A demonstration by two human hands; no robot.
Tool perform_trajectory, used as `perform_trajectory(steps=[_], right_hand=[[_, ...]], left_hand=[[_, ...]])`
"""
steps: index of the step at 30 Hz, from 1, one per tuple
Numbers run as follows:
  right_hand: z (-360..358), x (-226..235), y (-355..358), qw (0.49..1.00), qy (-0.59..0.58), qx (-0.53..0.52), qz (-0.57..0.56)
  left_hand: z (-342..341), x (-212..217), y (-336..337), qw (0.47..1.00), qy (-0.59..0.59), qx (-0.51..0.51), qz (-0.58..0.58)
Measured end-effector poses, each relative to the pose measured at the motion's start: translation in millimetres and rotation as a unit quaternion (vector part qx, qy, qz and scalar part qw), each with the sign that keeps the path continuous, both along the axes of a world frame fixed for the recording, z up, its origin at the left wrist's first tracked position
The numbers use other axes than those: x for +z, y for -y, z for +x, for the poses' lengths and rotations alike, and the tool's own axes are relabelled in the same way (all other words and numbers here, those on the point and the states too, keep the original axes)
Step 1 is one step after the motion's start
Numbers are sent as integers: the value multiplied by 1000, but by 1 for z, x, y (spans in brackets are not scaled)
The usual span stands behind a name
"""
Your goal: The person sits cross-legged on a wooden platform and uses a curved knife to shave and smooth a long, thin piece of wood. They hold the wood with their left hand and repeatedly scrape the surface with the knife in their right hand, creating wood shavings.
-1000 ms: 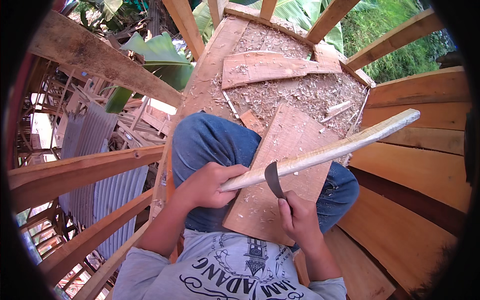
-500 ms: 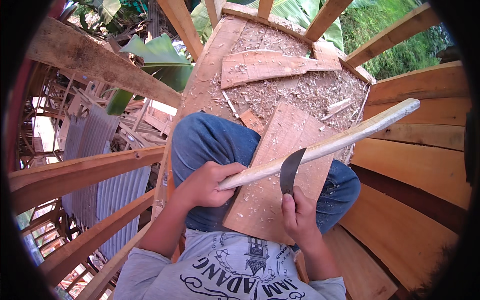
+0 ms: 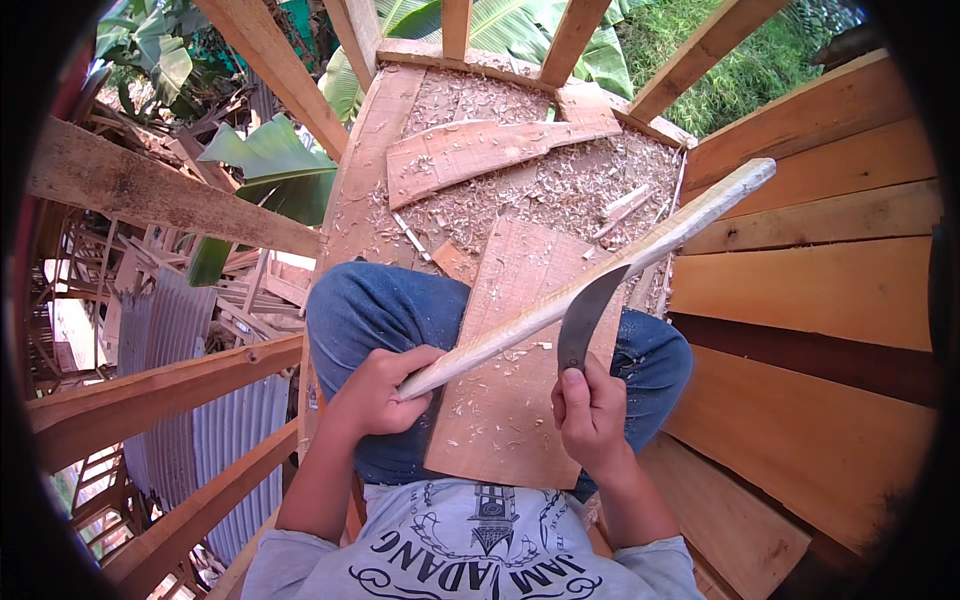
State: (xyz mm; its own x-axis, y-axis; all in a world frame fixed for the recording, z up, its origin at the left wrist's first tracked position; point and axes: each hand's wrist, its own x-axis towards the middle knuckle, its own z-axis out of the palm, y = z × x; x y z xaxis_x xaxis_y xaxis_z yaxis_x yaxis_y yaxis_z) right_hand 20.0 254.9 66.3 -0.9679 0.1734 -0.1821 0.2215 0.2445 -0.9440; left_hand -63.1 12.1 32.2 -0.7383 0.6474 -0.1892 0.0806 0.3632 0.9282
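Observation:
A long, pale, slightly curved wooden stick [image 3: 560, 300] slants from my lap up to the right. My left hand [image 3: 378, 392] is closed round its lower end, thumb along the wood. In my right hand [image 3: 592, 412] is a knife with a dark curved blade [image 3: 590, 318]; the fingers wrap its handle and hide it. The blade points up, its upper part against or just in front of the stick, right of the middle. Beneath both lies a flat wooden board [image 3: 510, 400], slanting across my lap between my knees.
Wood shavings [image 3: 470, 205] cover the platform floor ahead, where a shaped plank [image 3: 480, 152] and a small offcut [image 3: 455, 262] lie. Timber rails [image 3: 170, 385] run along the left, above corrugated metal sheets [image 3: 240, 440]. A plank wall [image 3: 800, 290] stands close on the right.
The view has shifted, so the surroundings sit further left and most of the floor higher. The stick slants more steeply now. Both hands keep their holds, and the blade remains at the stick.

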Motion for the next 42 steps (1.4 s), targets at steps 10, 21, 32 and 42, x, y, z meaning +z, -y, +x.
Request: perform_trajectory(steps=[10,21,32,42], right_hand=[[4,1,12,999,21,19,16],[34,8,15,996,-36,51,59],[77,6,13,995,-71,-4,76],[100,11,13,991,-89,-97,-16]], left_hand=[[7,-3,-3,1000,-7,15,-16],[11,-1,-1,998,38,50,-10],[38,17,-24,977,158,79,116],[78,36,-102,902,232,7,364]])
